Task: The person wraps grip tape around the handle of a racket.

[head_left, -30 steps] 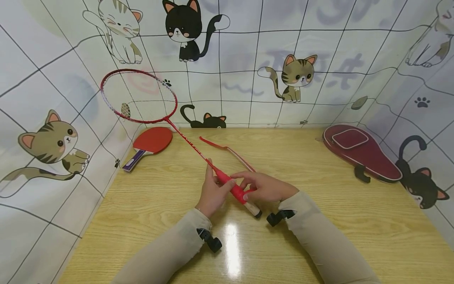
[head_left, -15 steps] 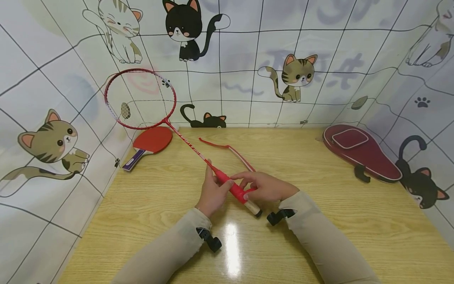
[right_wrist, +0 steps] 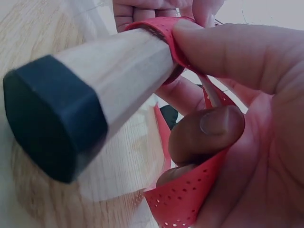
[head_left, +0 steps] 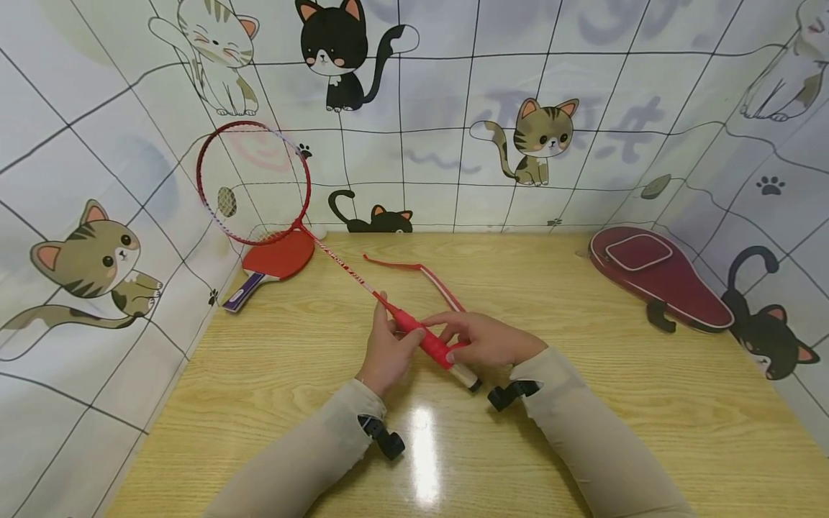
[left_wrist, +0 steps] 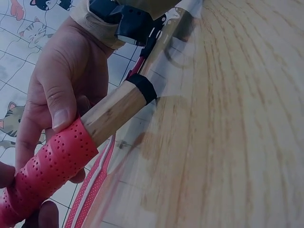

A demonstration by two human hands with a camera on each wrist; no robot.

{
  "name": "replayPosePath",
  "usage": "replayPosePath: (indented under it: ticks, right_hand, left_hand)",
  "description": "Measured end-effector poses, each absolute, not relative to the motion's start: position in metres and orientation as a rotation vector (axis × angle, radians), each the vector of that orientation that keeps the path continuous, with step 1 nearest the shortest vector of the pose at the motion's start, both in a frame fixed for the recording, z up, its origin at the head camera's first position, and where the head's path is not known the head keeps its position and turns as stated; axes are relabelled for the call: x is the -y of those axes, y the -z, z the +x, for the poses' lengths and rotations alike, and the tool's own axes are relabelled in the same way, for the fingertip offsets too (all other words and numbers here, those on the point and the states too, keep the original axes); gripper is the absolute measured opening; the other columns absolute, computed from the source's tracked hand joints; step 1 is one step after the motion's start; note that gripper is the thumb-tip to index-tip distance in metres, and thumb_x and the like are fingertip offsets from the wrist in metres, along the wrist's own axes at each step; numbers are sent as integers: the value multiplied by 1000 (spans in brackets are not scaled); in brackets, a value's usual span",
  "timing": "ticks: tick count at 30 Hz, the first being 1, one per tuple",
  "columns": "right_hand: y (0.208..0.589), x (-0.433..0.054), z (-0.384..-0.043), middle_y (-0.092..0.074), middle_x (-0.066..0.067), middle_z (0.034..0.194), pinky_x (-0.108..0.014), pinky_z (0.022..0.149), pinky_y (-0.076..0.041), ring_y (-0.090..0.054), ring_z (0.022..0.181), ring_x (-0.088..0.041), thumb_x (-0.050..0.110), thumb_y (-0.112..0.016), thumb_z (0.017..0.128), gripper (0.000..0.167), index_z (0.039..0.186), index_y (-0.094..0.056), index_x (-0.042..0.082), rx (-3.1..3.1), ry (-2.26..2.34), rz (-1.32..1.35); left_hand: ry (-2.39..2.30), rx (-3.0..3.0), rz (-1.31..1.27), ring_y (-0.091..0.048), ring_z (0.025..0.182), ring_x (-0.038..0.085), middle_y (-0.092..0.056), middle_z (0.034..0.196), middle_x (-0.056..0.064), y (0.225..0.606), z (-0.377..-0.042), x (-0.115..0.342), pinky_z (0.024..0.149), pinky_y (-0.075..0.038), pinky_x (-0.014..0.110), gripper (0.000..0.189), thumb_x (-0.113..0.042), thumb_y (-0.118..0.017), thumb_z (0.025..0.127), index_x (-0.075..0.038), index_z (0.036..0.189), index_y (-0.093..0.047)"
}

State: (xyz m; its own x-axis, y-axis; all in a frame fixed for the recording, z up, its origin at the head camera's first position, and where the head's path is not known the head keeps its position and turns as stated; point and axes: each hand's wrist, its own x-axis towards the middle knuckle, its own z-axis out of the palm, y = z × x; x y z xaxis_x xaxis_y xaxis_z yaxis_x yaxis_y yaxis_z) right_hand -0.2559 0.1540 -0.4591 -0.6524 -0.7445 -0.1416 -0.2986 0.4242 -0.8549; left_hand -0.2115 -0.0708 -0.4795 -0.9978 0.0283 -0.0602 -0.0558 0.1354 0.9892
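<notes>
A red badminton racket (head_left: 343, 267) slants across the table, its head up at the back left. My left hand (head_left: 388, 354) grips the upper handle, thumb on top. Red perforated grip tape (left_wrist: 50, 166) is wound round that part; the butt end shows bare wood (left_wrist: 113, 113) with a black cap (right_wrist: 57, 116). My right hand (head_left: 487, 341) pinches the tape at the edge of the winding, thumb pressed on it. In the right wrist view the loose tape (right_wrist: 183, 194) loops round my curled fingers. Its tail (head_left: 440, 285) runs out behind the hand toward the back.
A red table tennis paddle (head_left: 281, 256) with a purple handle lies back left, partly under the racket head in the head view. A dark red padded case (head_left: 667, 277) lies at the right. Cat-printed walls (head_left: 440, 158) enclose the wooden table (head_left: 583, 432).
The racket has turned about its shaft: its head goes from a flat oval to a rounder outline. The butt end shifts slightly right. Both hands stay almost in place.
</notes>
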Motion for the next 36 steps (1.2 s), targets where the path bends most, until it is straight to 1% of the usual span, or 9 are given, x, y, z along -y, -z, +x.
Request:
replayPosePath:
  ticks: [4,6,11,16,20,23,27,32,36]
  right_hand:
    - [458,-153,-255,-70,-1,116,-40,83,-57,-71,79,-21,11,-76,96,66,154,-52,33,-2197,1142,-872]
    - [458,-153,-256,-70,0,115,-40,81,-57,-70,77,-20,13,-77,96,66,153,-52,34,-2207,1125,-877]
    - [459,-153,-258,-71,4,114,-37,77,-57,-68,74,-18,11,-76,96,66,153,-54,36,-2240,1079,-905]
    - [459,-156,-260,-72,5,119,-34,77,-56,-68,85,-19,9,-74,96,65,153,-55,34,-2258,1068,-933]
    - [459,-159,-260,-72,2,122,-35,74,-55,-66,85,-21,7,-72,97,63,153,-56,30,-2232,1096,-907]
    - [461,-159,-260,-73,0,123,-35,78,-55,-68,92,-20,5,-70,98,63,155,-54,27,-2189,1125,-879]
    - [462,-159,-259,-75,0,119,-34,80,-54,-68,98,-20,4,-68,99,63,156,-53,27,-2154,1134,-857]
    - [461,-157,-260,-76,2,113,-33,73,-53,-67,90,-21,3,-68,98,65,155,-54,29,-2161,1138,-871]
    - [463,-155,-260,-74,1,110,-37,78,-55,-69,92,-22,4,-70,96,63,152,-56,29,-2186,1146,-881]
  left_hand:
    - [-1989,-2333,-58,-69,100,26,-66,116,16,480,-211,72,84,-57,34,100,-27,-74,99,-20,170,-4]
    - [-1977,-2332,-75,-69,100,24,-66,117,15,480,-211,72,86,-56,33,99,-27,-74,100,-18,170,-5]
    - [-1986,-2327,-71,-70,100,25,-68,118,17,479,-211,72,88,-56,34,95,-21,-71,101,-11,169,-5]
    - [-2045,-2297,-62,-70,98,25,-68,117,20,479,-213,71,86,-54,31,94,-14,-69,100,-8,169,-5]
    - [-2071,-2280,-51,-70,98,25,-68,117,22,481,-215,71,84,-53,29,92,-9,-67,100,-6,168,-5]
    - [-2079,-2268,-59,-70,99,26,-68,118,22,481,-216,70,84,-52,28,92,-8,-65,99,-7,168,-5]
    - [-2089,-2254,-64,-70,101,26,-67,120,22,480,-214,70,84,-53,29,93,-7,-65,97,-7,168,-5]
    - [-2090,-2245,-63,-70,99,25,-68,119,21,479,-213,70,85,-52,30,93,-9,-65,98,-9,169,-5]
    - [-2060,-2274,-55,-70,96,25,-68,118,20,480,-214,71,84,-52,30,91,-11,-65,98,-10,169,-7]
